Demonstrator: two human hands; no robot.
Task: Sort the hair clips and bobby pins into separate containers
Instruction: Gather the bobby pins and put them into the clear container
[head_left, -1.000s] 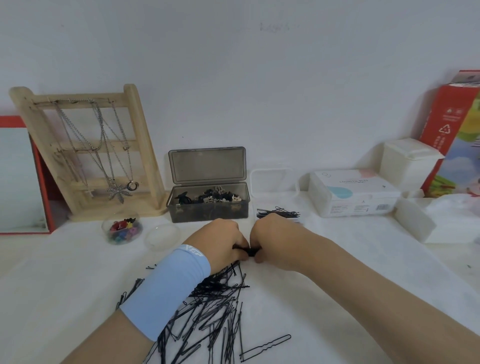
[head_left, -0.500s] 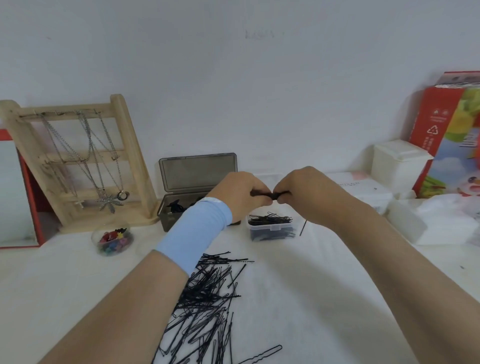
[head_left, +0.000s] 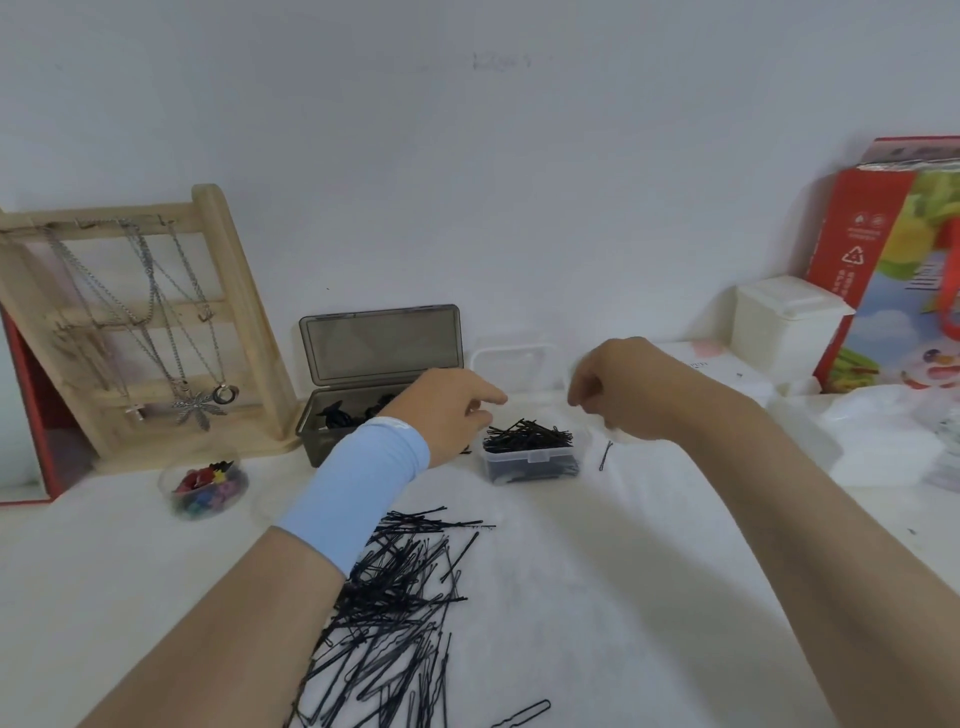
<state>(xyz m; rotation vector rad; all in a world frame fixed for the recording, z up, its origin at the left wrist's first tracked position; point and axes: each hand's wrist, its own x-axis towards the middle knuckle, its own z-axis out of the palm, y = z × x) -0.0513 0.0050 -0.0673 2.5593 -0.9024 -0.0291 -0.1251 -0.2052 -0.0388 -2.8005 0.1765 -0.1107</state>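
A small clear box (head_left: 530, 464) stands at the middle of the table with a heap of black bobby pins (head_left: 527, 434) in it and its lid (head_left: 514, 364) up. My left hand (head_left: 457, 410), with a light blue wristband, hovers just left of the box, fingers relaxed and holding nothing. My right hand (head_left: 618, 395) hovers just right of it, fingers loosely curled and holding nothing. A grey box (head_left: 322, 441) with black hair clips sits behind my left hand, lid open. A big loose pile of bobby pins (head_left: 395, 597) lies near me.
One stray pin (head_left: 605, 456) lies right of the clear box. A round tub of coloured clips (head_left: 205, 488) and a wooden necklace stand (head_left: 140, 322) are at the left. White boxes (head_left: 784, 322) and a red carton (head_left: 883, 249) line the back right.
My hands lifted a bundle of pins from the pile to above the clear box, then let it go and moved apart. The heap in the box looks larger.
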